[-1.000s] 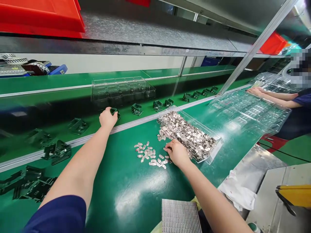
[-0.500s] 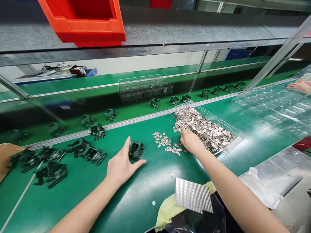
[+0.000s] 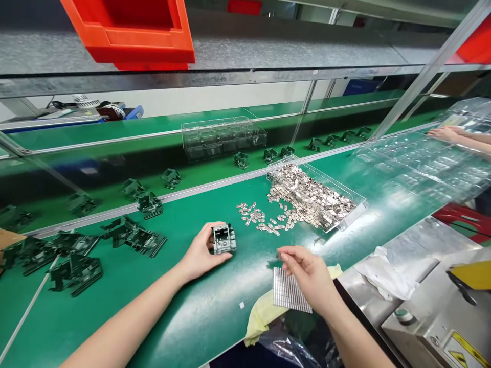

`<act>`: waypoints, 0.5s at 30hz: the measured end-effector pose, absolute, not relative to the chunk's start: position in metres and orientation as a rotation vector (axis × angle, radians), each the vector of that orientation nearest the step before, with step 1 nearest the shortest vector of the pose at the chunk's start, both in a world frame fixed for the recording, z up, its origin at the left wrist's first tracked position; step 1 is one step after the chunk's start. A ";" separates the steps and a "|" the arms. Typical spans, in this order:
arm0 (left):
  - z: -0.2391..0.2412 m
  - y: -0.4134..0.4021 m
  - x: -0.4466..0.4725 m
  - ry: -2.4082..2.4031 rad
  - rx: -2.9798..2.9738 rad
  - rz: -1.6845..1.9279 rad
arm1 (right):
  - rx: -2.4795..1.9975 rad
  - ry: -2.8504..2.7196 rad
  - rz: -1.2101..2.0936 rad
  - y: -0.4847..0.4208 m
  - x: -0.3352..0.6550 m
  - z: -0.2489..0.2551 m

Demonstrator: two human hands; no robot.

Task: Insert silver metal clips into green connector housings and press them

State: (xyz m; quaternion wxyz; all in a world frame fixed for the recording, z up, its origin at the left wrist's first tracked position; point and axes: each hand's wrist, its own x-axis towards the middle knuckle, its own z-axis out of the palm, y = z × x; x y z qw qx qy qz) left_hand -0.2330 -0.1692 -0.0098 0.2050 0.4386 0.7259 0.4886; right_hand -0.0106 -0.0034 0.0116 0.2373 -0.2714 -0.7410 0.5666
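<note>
My left hand (image 3: 202,254) grips a dark green plastic housing (image 3: 223,240) by its sides, its open hollow face turned up toward me. To the right, my right hand (image 3: 305,271) has thumb and forefinger pinched together on a small metal piece (image 3: 279,252), mostly covered by the fingertips. Below that hand lies a block of silvery metal strips (image 3: 289,291), partly hidden by it. Loose flat metal pieces (image 3: 253,214) are scattered on the green table between the housing and a clear tray (image 3: 355,217) heaped with more of them.
Several green housings (image 3: 76,268) lie to the left, others along the back ledge (image 3: 241,160). A clear compartment box (image 3: 224,138) stands behind. Overhead hangs a shelf with an orange bin (image 3: 134,46). At right, another person's hands (image 3: 447,134) are over clear trays (image 3: 422,158).
My left hand has closed around the housing, which is now tipped with its hollow face up. My right hand has come from the metal pile toward me, above the strips.
</note>
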 end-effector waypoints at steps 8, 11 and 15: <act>0.009 -0.139 -0.121 1.414 0.908 1.598 | -0.808 -1.780 1.416 -0.059 0.015 0.017; 0.007 -0.137 -0.107 1.371 0.884 1.566 | -0.968 -1.734 1.332 -0.067 0.023 0.013; 0.003 -0.142 -0.103 1.362 0.959 1.569 | -1.034 -1.757 1.312 -0.073 0.027 0.012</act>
